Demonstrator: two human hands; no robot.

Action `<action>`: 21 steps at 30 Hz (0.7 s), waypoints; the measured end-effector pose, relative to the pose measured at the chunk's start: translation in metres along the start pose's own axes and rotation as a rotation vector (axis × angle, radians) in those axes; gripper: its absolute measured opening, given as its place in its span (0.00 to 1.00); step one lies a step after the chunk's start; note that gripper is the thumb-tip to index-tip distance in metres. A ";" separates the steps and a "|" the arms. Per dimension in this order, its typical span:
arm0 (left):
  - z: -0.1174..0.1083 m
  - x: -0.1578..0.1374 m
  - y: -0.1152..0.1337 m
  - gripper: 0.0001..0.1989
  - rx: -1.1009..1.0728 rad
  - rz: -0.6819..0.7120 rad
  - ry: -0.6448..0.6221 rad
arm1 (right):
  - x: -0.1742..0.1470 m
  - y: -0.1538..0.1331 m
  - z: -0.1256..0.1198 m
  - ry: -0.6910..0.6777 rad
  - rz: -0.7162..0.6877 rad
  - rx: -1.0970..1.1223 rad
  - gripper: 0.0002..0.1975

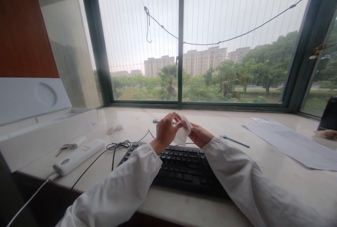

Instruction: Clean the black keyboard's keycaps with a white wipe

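A thin white tissue (182, 136) hangs between my two hands, above the far edge of a black keyboard (181, 171). My left hand (167, 131) pinches it near the top, thumb and fingers drawn together. From the other side, my right hand (201, 135) grips the tissue's right part, its fingertips partly covered. Both forearms, in white sleeves, reach over the keyboard and hide its ends. Just behind my left hand, a small USB plug (155, 121) lies on the white desk. A thin blue stick (236, 141) rests to the right of my right hand.
On the left are an open white box (50, 128), a white power strip (79, 157), keys (65, 146) and a bundled black cable (118, 145). Crumpled tissue (114, 127) lies behind the cable. Printed paper (292, 142) covers part of the right side. A window closes off the back.
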State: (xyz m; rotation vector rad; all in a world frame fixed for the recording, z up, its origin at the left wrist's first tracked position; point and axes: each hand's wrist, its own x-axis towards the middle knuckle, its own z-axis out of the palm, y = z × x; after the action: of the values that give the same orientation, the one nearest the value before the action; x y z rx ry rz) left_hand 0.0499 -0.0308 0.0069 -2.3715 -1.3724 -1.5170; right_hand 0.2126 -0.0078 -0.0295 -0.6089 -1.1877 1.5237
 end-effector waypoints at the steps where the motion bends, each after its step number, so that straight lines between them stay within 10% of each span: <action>1: 0.000 0.000 0.000 0.14 -0.003 0.003 0.002 | 0.001 0.001 -0.001 0.018 0.004 0.008 0.17; 21: 0.005 -0.004 -0.005 0.08 0.043 0.092 -0.094 | 0.007 0.016 0.001 0.337 -0.017 0.055 0.05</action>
State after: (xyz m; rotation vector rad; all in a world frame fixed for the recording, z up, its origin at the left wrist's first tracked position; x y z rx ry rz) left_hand 0.0499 -0.0283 -0.0005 -2.4724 -1.2782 -1.3564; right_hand 0.2028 -0.0011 -0.0417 -0.7816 -0.8885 1.3699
